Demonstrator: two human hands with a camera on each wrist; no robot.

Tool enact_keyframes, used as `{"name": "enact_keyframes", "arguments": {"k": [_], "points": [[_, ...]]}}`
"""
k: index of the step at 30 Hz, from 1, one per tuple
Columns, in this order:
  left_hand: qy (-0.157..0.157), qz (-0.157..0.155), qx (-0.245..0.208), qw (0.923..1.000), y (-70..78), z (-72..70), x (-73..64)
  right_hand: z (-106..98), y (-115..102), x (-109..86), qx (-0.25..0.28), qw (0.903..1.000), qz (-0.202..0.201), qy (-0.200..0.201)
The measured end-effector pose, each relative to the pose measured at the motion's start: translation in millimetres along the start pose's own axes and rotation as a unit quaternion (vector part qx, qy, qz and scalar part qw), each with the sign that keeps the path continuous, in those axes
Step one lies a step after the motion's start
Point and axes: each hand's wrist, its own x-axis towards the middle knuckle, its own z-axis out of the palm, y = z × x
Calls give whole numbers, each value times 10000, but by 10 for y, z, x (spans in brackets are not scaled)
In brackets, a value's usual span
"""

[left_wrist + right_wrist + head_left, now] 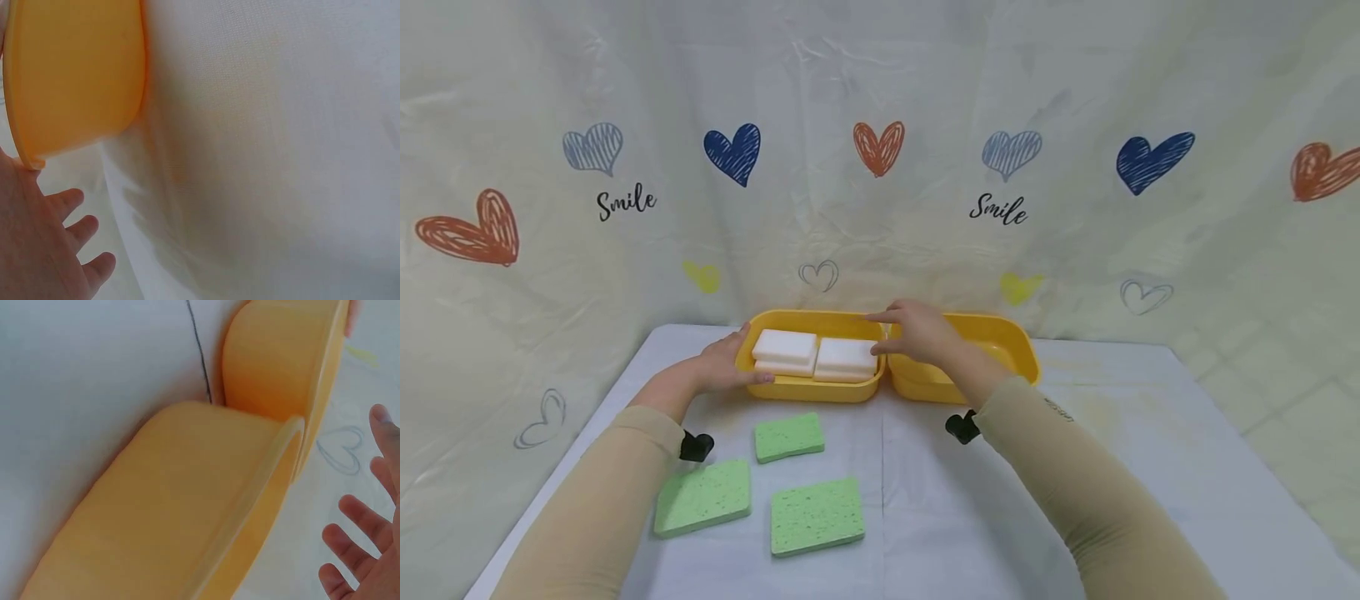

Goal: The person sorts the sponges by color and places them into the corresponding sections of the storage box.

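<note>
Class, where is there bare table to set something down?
Free: the table right of the right sleeve, and between that sleeve and the green sponges. Crowded: the left yellow tray, holding white blocks.

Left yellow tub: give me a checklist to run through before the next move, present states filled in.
1. Left hand on the left yellow tub: ok, at its left end.
2. Right hand touching that tub: cannot tell; its spread fingers are at the right end.
3. White sponges inside the tub: ok, two stacks side by side.
4. Green sponges out of the way: ok, three lie in front on the white tablecloth.
5. Right yellow tub fully visible: not ok, the right arm covers part.
</note>
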Motion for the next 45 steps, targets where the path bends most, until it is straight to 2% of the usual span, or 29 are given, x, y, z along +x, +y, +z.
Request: {"name": "enact_keyframes", "arguments": {"k": [9, 17, 22, 26, 31, 36, 40, 45], "points": [[-98, -34, 25, 9999, 90, -41, -118, -125, 426, -344, 410, 9982, 429, -34], [-134, -46, 100, 9998, 114, -64, -182, -211, 861, -737, 266, 9964, 799, 133], [-158, -28, 32, 9999, 111, -65, -186, -250, 1108, -1004, 247, 9933, 1125, 76], [-176, -31, -11, 9998, 112, -64, -187, -280, 1266, -1172, 240, 9931, 1142, 98], [-124, -49, 5, 9999, 104, -64, -195, -287, 1395, -1270, 375, 9912, 1257, 174], [-125, 5, -25, 9999, 123, -73, -199, -242, 1496, -1327, 585, 9843, 1664, 9], [-148, 52, -16, 9999, 140, -72, -176, -195, 1551, -1370, 824, 9794, 1834, -178], [-151, 36, 21, 9999, 137, -63, -147, -37, 1620, -1374, 1429, 9667, 2086, -386]]}}
